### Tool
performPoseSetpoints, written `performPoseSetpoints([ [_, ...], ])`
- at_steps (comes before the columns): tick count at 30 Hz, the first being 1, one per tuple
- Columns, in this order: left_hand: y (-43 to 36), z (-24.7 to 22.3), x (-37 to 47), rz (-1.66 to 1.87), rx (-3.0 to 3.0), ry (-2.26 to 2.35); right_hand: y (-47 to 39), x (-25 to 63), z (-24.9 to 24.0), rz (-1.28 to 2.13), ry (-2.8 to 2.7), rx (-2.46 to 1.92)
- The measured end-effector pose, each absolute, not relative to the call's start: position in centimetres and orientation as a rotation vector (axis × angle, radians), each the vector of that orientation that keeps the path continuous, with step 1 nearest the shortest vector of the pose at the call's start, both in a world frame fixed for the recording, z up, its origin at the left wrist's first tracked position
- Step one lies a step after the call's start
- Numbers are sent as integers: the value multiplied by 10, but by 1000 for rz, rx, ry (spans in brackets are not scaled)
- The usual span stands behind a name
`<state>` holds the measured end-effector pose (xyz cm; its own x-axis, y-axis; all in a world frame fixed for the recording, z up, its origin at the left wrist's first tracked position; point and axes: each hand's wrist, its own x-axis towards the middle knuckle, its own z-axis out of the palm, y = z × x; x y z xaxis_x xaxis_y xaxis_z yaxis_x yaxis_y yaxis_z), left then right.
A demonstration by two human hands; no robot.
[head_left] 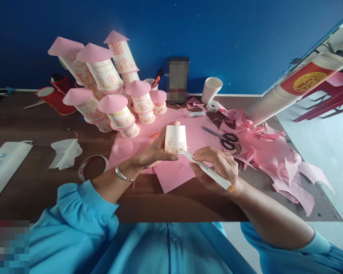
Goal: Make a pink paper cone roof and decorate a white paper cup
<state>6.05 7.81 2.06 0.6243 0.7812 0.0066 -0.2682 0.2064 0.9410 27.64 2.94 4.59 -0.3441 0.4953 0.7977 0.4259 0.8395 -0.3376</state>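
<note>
My left hand (154, 152) is closed around a small white paper cup (175, 137), held upside down above the pink paper. Orange flowers and grass-like strokes are drawn around the cup's lower part. In my right hand (218, 167) is a white marker (211, 174) with an orange end, its tip at the cup's lower right edge. Beneath my hands lie sheets of pink paper (171, 178). Scissors (221, 137) rest to the right of the cup. Behind and to the left stand several paper-cup towers (105, 73) with pink cone roofs and similar drawings.
Pink paper scraps (270, 152) and a tall leaning stack of paper cups (291, 89) occupy the right side. A single white cup (211, 90), a tape roll (212, 106) and a glue stick (196, 114) sit at the back. Leftward lie a crumpled tissue (65, 153) and a ring-shaped strip (82, 171).
</note>
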Motion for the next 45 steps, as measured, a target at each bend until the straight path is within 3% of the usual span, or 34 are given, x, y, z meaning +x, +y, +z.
performPoseSetpoints([
  [45,79,23,57,766,1354,660,29,277,48,38,-2034,-680],
])
